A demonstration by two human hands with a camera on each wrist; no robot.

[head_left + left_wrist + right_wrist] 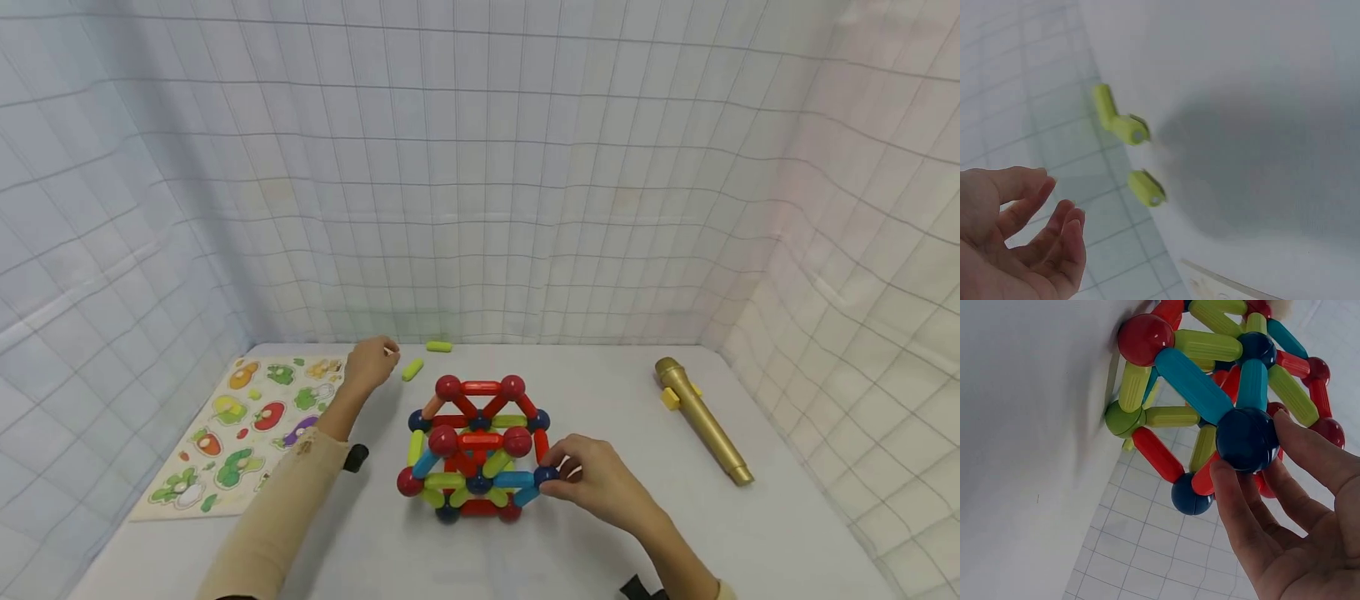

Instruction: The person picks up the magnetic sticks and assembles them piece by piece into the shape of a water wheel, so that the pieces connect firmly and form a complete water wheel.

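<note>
A frame of magnetic rods and balls (480,482), in red, green and blue, stands on the table in front of me. At its right corner my right hand (596,485) pinches a dark blue ball (1247,440) between thumb and fingers; blue and red rods meet at this ball. My left hand (371,360) is at the far left with its fingers loosely bent and nothing between them. Just right of it lie a green rod (412,369) and, farther back, another green rod (439,346). In the left wrist view the fingers hang apart from a green rod (1145,188).
A sheet with vegetable pictures (251,433) lies on the left, partly beneath my left arm. On the right is a gold microphone-shaped toy (705,421) with yellow pieces beside it. White gridded cloth (502,183) encloses the table at the back and sides.
</note>
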